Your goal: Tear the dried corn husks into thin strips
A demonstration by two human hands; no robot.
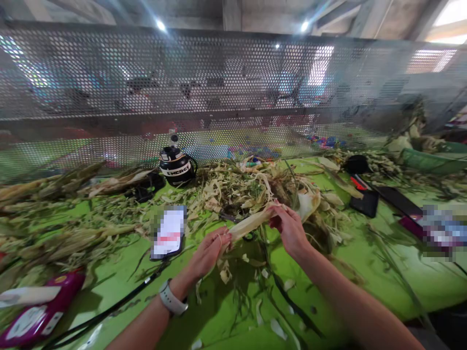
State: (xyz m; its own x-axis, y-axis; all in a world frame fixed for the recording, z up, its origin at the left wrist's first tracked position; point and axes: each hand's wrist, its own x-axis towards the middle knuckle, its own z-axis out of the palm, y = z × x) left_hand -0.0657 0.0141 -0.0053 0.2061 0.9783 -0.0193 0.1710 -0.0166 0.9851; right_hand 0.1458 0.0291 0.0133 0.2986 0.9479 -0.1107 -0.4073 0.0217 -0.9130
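Observation:
A pale strip of dried corn husk (251, 223) stretches between my two hands above the green table (142, 296). At its lower left end, my left hand (211, 250) is closed on it, thumb on top; a watch with a light band is on that wrist. My right hand (288, 226) pinches the upper right end between thumb and fingertips. Just beyond the hands lies a heap of shredded husk and plant scraps (233, 187). Small pale bits and dark green strips are scattered on the table below.
A phone (170, 231) lies left of my hands, near a purple device (44, 308) and a black cable. Behind stands a black round container marked ENERGY (177, 165). Husk bundles (73, 243) cover the left side. A perforated metal screen (219, 87) closes the back; a green basin (434, 158) sits right.

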